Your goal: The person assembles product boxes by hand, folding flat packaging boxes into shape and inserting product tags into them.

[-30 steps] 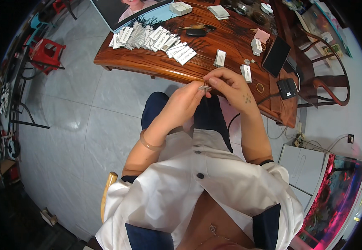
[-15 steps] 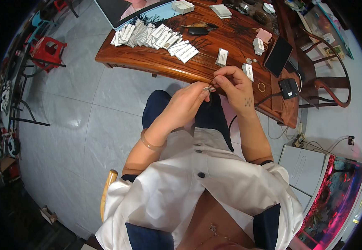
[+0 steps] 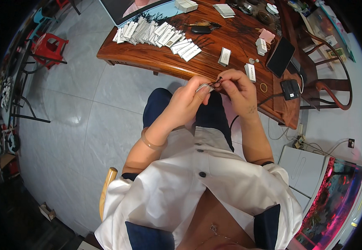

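My left hand (image 3: 190, 96) is closed on a small white tag (image 3: 205, 87), which shows only in part between thumb and fingers. A dark cord (image 3: 217, 83) runs from the tag in a loop, and my right hand (image 3: 238, 89) pinches it with thumb and forefinger. Both hands are close together above my lap, just off the table's near edge. Beyond them on the table lies a heap of white tags (image 3: 152, 34) with black cords. A stack of white tags (image 3: 224, 56) stands nearest my fingers, and another stack of tags (image 3: 250, 73) is to its right.
The wooden table (image 3: 147, 58) also bears a phone (image 3: 280, 57), a black box-shaped device (image 3: 289, 89) with a cable, a rubber band (image 3: 264, 87) and a dark key fob (image 3: 201, 30). A wooden chair (image 3: 333, 93) is at the right, a red stool (image 3: 49, 46) at the far left.
The cord now forms a visible loop between my hands. The tag in my left hand has turned to show more of its white face, and my right fingers have curled in lower.
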Action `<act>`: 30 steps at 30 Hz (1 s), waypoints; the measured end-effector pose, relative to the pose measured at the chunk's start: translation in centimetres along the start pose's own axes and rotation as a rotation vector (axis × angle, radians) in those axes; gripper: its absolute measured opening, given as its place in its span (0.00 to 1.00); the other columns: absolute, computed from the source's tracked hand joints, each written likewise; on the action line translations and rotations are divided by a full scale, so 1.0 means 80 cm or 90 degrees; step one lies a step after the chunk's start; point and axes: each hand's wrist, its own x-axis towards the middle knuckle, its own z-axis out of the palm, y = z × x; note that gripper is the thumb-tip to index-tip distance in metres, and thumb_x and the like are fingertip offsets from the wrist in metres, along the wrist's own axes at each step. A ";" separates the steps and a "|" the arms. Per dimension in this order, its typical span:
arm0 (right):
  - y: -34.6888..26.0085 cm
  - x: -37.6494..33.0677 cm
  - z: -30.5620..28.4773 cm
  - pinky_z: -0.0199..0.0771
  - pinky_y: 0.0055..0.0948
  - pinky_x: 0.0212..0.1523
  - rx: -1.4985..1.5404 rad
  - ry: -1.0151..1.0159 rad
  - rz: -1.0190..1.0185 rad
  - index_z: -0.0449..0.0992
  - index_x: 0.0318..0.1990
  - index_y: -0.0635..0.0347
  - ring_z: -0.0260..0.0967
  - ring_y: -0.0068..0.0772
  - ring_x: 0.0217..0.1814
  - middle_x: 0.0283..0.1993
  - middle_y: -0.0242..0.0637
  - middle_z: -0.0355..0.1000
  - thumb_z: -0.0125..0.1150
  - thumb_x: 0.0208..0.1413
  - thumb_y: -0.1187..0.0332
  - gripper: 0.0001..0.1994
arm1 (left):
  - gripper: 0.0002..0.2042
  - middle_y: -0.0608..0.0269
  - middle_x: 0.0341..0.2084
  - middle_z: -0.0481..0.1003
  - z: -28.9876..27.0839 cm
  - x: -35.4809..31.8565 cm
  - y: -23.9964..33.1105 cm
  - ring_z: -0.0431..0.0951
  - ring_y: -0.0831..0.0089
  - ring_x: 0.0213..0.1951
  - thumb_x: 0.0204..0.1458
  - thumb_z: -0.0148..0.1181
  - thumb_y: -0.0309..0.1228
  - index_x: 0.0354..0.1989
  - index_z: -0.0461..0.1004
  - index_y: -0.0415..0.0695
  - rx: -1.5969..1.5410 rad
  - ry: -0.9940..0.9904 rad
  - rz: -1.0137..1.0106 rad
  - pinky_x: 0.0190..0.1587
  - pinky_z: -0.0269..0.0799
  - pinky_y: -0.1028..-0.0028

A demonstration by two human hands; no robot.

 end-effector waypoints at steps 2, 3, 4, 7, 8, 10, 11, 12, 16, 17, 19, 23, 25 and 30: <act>0.001 0.004 -0.007 0.71 0.21 0.41 -0.005 0.009 0.062 0.73 0.43 0.68 0.70 0.24 0.38 0.42 0.38 0.70 0.55 0.58 0.76 0.07 | 0.06 0.70 0.22 0.69 -0.001 0.000 0.006 0.63 0.86 0.23 0.63 0.46 0.28 0.44 0.66 0.41 -0.072 -0.015 -0.079 0.24 0.59 0.83; 0.002 0.006 -0.011 0.72 0.21 0.42 -0.011 0.017 0.123 0.73 0.43 0.68 0.70 0.24 0.37 0.42 0.39 0.70 0.56 0.58 0.77 0.07 | 0.06 0.70 0.22 0.69 0.000 0.000 0.006 0.63 0.86 0.23 0.63 0.46 0.28 0.44 0.66 0.41 -0.072 -0.015 -0.079 0.24 0.59 0.83; -0.002 0.009 -0.013 0.72 0.22 0.38 -0.115 -0.034 0.064 0.74 0.41 0.69 0.69 0.24 0.38 0.42 0.39 0.69 0.54 0.57 0.80 0.06 | 0.06 0.70 0.22 0.68 -0.001 -0.001 0.005 0.62 0.86 0.22 0.63 0.46 0.28 0.44 0.67 0.42 -0.076 -0.017 -0.081 0.23 0.58 0.84; -0.013 0.013 -0.011 0.72 0.22 0.34 -0.173 -0.104 0.018 0.76 0.37 0.68 0.69 0.24 0.36 0.39 0.38 0.70 0.58 0.53 0.81 0.05 | 0.06 0.70 0.22 0.68 -0.002 0.000 0.004 0.62 0.86 0.22 0.63 0.46 0.28 0.43 0.67 0.42 -0.059 -0.018 -0.077 0.24 0.58 0.84; -0.017 0.014 -0.009 0.72 0.22 0.34 -0.172 -0.104 0.018 0.76 0.37 0.68 0.69 0.24 0.36 0.39 0.38 0.70 0.58 0.53 0.81 0.05 | 0.06 0.70 0.22 0.68 -0.002 0.000 0.004 0.63 0.85 0.23 0.63 0.46 0.28 0.43 0.67 0.41 -0.038 -0.018 -0.071 0.24 0.59 0.83; -0.025 0.015 -0.002 0.70 0.21 0.31 -0.367 -0.113 -0.097 0.77 0.34 0.67 0.69 0.24 0.34 0.36 0.37 0.71 0.61 0.48 0.82 0.05 | 0.05 0.70 0.22 0.68 0.001 -0.001 -0.003 0.64 0.85 0.23 0.62 0.47 0.28 0.43 0.67 0.41 -0.019 -0.005 -0.071 0.26 0.60 0.82; -0.025 0.014 0.000 0.70 0.21 0.31 -0.366 -0.113 -0.098 0.77 0.34 0.67 0.69 0.24 0.34 0.36 0.37 0.71 0.61 0.48 0.82 0.05 | 0.05 0.69 0.22 0.68 0.003 0.000 -0.005 0.65 0.84 0.24 0.62 0.47 0.28 0.42 0.67 0.40 -0.001 0.008 -0.072 0.27 0.62 0.82; -0.026 0.013 0.004 0.72 0.22 0.33 -0.413 -0.092 -0.122 0.76 0.33 0.66 0.71 0.26 0.34 0.34 0.38 0.71 0.61 0.45 0.82 0.07 | 0.05 0.69 0.22 0.68 0.004 0.000 -0.005 0.65 0.84 0.24 0.62 0.47 0.28 0.42 0.67 0.40 0.000 0.009 -0.072 0.27 0.62 0.82; -0.011 0.009 0.011 0.70 0.20 0.30 -0.272 0.022 -0.060 0.72 0.33 0.64 0.68 0.24 0.27 0.30 0.33 0.69 0.57 0.46 0.82 0.06 | 0.06 0.65 0.21 0.71 0.009 -0.002 -0.003 0.71 0.73 0.24 0.61 0.49 0.29 0.41 0.67 0.40 0.068 -0.010 -0.066 0.28 0.66 0.74; -0.006 0.008 0.009 0.68 0.19 0.28 -0.085 0.083 0.023 0.71 0.34 0.63 0.65 0.22 0.25 0.29 0.30 0.68 0.55 0.48 0.81 0.06 | 0.06 0.61 0.19 0.73 0.010 -0.002 -0.004 0.76 0.64 0.23 0.60 0.50 0.30 0.41 0.67 0.41 0.084 -0.005 -0.038 0.27 0.69 0.69; -0.007 0.005 0.004 0.64 0.18 0.26 0.050 0.110 0.102 0.70 0.36 0.63 0.61 0.17 0.23 0.29 0.28 0.66 0.52 0.53 0.80 0.05 | 0.07 0.61 0.19 0.73 0.010 -0.003 -0.007 0.76 0.64 0.23 0.60 0.50 0.31 0.41 0.67 0.41 0.075 0.001 -0.034 0.27 0.69 0.69; 0.001 0.003 0.002 0.66 0.19 0.29 0.119 0.062 0.120 0.70 0.37 0.64 0.62 0.17 0.26 0.34 0.33 0.68 0.52 0.57 0.77 0.02 | 0.07 0.60 0.19 0.73 0.009 -0.004 -0.007 0.76 0.66 0.23 0.60 0.50 0.31 0.42 0.67 0.41 0.054 0.018 -0.050 0.27 0.69 0.70; -0.002 0.006 0.005 0.68 0.20 0.33 0.119 0.150 0.077 0.70 0.38 0.64 0.64 0.19 0.30 0.35 0.34 0.70 0.52 0.58 0.76 0.03 | 0.08 0.59 0.20 0.73 0.011 -0.003 -0.007 0.76 0.66 0.24 0.60 0.51 0.31 0.43 0.67 0.41 0.049 0.012 -0.052 0.27 0.69 0.70; -0.017 0.014 -0.011 0.69 0.21 0.41 0.059 0.159 0.011 0.71 0.40 0.64 0.67 0.21 0.36 0.37 0.34 0.72 0.53 0.59 0.75 0.04 | 0.09 0.56 0.24 0.74 0.012 -0.002 -0.001 0.78 0.64 0.27 0.58 0.54 0.31 0.43 0.68 0.40 0.043 -0.013 -0.073 0.29 0.70 0.70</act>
